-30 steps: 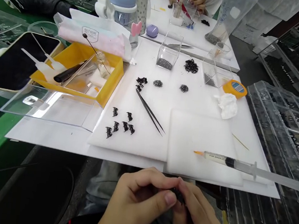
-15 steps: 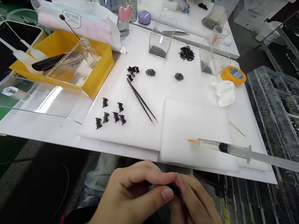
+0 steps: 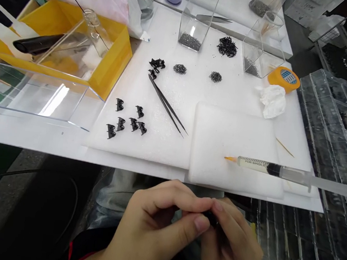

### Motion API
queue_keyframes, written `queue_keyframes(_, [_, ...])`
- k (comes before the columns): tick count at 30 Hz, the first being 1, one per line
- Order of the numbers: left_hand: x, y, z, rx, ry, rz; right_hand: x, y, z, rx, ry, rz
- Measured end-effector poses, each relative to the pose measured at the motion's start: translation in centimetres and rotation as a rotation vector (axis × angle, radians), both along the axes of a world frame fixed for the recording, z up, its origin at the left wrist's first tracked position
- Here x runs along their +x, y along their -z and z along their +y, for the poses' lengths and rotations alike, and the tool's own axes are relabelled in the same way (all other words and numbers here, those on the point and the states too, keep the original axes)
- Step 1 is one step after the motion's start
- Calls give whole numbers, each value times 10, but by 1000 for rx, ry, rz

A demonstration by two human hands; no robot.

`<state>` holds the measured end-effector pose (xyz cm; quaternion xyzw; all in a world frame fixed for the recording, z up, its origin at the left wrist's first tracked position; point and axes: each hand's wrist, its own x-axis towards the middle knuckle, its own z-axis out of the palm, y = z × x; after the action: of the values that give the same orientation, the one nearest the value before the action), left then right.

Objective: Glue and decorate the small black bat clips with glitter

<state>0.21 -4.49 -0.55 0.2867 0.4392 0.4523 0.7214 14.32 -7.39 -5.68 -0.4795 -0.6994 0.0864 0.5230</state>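
Below the table's front edge, my left hand (image 3: 163, 224) and my right hand (image 3: 236, 244) meet at the fingertips. Both are closed around a small black piece (image 3: 211, 218), mostly hidden by the fingers. On the white foam in front of them lie several black bat-shaped pieces (image 3: 121, 123). Black tweezers (image 3: 168, 106) rest farther in, their rear end touching a small heap of black pieces (image 3: 157, 63). A syringe (image 3: 259, 166) with an orange tip lies across the smaller foam pad (image 3: 219, 139) at the right.
At the left stand a yellow tray (image 3: 115, 66) and a clear plastic lid (image 3: 37, 99). Toward the back are clear boxes (image 3: 197, 21) of dark grains and a pile of black pins (image 3: 227, 47). Crumpled tissue (image 3: 272, 101) and an orange container (image 3: 284, 79) sit at right.
The view has tilted down and come closer, so the table's things appear shifted. Both hands keep the same pinch on the black piece.
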Motion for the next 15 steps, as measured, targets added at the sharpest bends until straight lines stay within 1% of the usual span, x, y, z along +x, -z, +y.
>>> queue_keyframes(11, [0,3,0,-79,4,-64,-1,1,-2,-20,7,10])
queue_keyframes(13, [0,3,1,-113,-4,-122,-1,2,-3,-25,21,9])
queue_keyframes(15, [1,3,1,-178,-3,-221,-1,3,-3,-19,38,-9])
